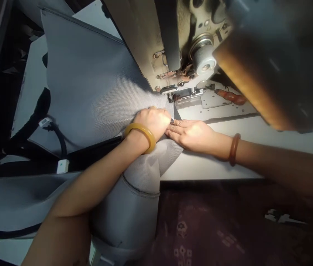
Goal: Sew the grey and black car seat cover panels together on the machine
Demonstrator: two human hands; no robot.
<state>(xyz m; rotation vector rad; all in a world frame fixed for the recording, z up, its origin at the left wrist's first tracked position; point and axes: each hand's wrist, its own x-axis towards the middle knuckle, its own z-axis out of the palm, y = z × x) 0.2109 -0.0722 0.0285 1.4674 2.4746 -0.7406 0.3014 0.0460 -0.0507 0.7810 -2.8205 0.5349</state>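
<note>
White counter [214,162] fills the middle of the view, brightly lit near the needle, with an industrial sewing machine [156,44] rising at twelve o'clock and dark floor or clothing at six o'clock. Grey mesh fabric [90,88] spreads from ten o'clock down across the counter edge and hangs in a rolled fold toward six o'clock; a black cord [59,140] with white tags lies at nine o'clock.

At centre the left hand [152,122], with a yellow bangle [142,135] on its wrist, is curled closed, pinching the fabric's edge. The right hand [192,135], wearing a reddish-brown bangle [234,149], lies nearly flat with fingers extended, pressing the same edge to the counter, its fingertips touching the left hand. Both sit just at six o'clock of the presser foot [170,92], the fabric edge reaching up to it.

The step in hand looks like aligning the edge ahead of the needle. A next move would call for keeping the edge flat and straight while feeding it, with fingertips kept off the foot's path.
</note>
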